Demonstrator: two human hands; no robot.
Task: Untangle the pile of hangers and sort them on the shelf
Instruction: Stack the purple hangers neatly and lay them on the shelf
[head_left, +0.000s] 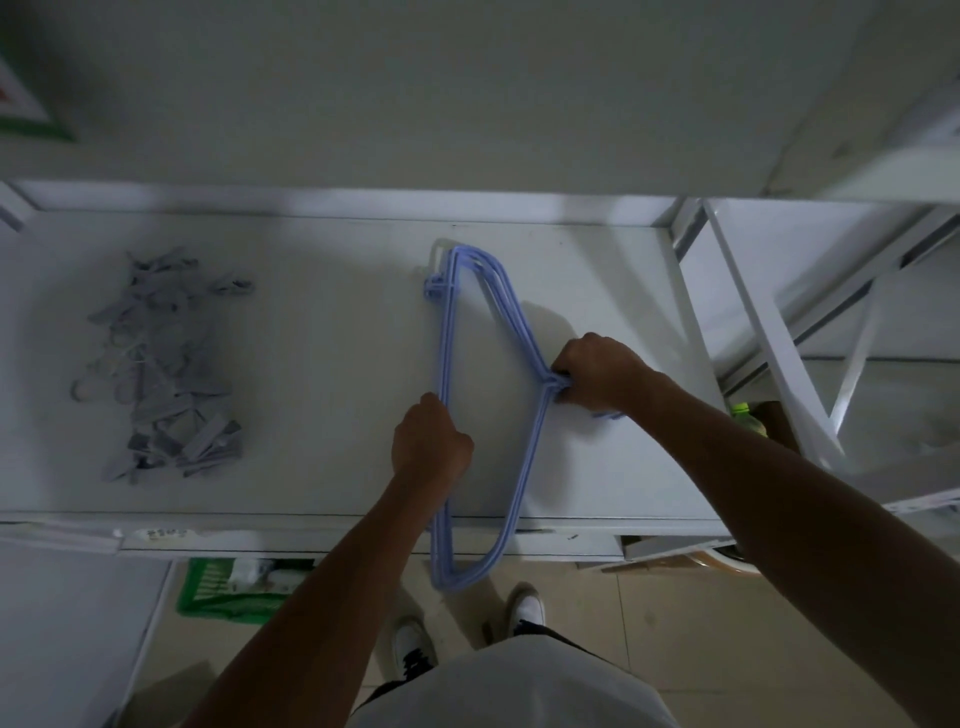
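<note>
A: Where are the blue hangers (449, 332) right now?

B: Stacked flat on the white shelf (322, 364), right of centre. They lie with the long bar running from the back of the shelf toward the person, and the near corner sticks out past the front edge, over the floor (649, 613).

A: And the hands?

B: Both are on that stack. The left hand (430, 441) is a closed fist around the long straight bar, about halfway along it. The right hand (597, 374) is curled tight over the neck, where the sloped arms meet; a bit of blue hook pokes out just beyond its knuckles.

A: So the fingers are closed, not spread?

B: Closed on both, each wrapped on the hangers. How many hangers are in the stack I cannot tell; the wires overlap closely.

A: Anything else on the shelf?

B: A grey pile (161, 364) at the left end, well apart from the blue stack. It looks like grey clip hangers lying tangled, with clips pointing every way. Nobody is touching it.

A: What is around the shelf?

B: Under its front edge sits a green crate (208, 587) on the floor. To the right, a white frame (769, 332) with slanted bars, and a green bottle cap (740, 409) showing just past the right forearm. The person's white shoes (527, 608) stand on the tiles below.
</note>
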